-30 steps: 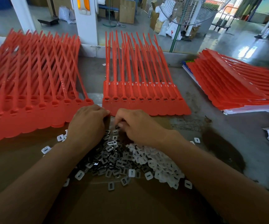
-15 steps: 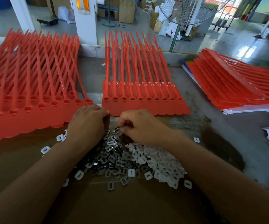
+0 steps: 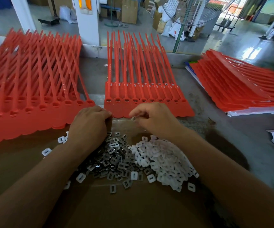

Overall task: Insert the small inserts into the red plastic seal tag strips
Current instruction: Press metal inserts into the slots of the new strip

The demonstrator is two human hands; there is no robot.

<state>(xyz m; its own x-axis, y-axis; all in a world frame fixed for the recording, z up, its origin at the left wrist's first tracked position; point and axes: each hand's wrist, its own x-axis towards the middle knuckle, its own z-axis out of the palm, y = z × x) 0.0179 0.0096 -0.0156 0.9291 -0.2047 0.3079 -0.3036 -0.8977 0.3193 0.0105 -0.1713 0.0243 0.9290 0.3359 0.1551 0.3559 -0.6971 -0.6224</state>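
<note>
One flat grey slotted insert [image 3: 133, 118] is pinched in the fingers [image 3: 137, 112] of the right hand [image 3: 157, 123], just before the middle of three batches of red seal tag strips [image 3: 149, 109] on the worktop [image 3: 231, 137]. Two heaps lie nearer: grey metal inserts [image 3: 114, 160] and white plastic inserts [image 3: 164, 158]. The left hand [image 3: 88, 124] rests knuckles-up, fingers curled under, so I cannot tell what it holds.

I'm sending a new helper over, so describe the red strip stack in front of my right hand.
On the grey workbench, find the white pillar behind its far edge. The middle stack of red strips lies just beyond the right hand pinching an insert. Unlike the wide left pile and slanted right pile, its tails point straight away.
</note>
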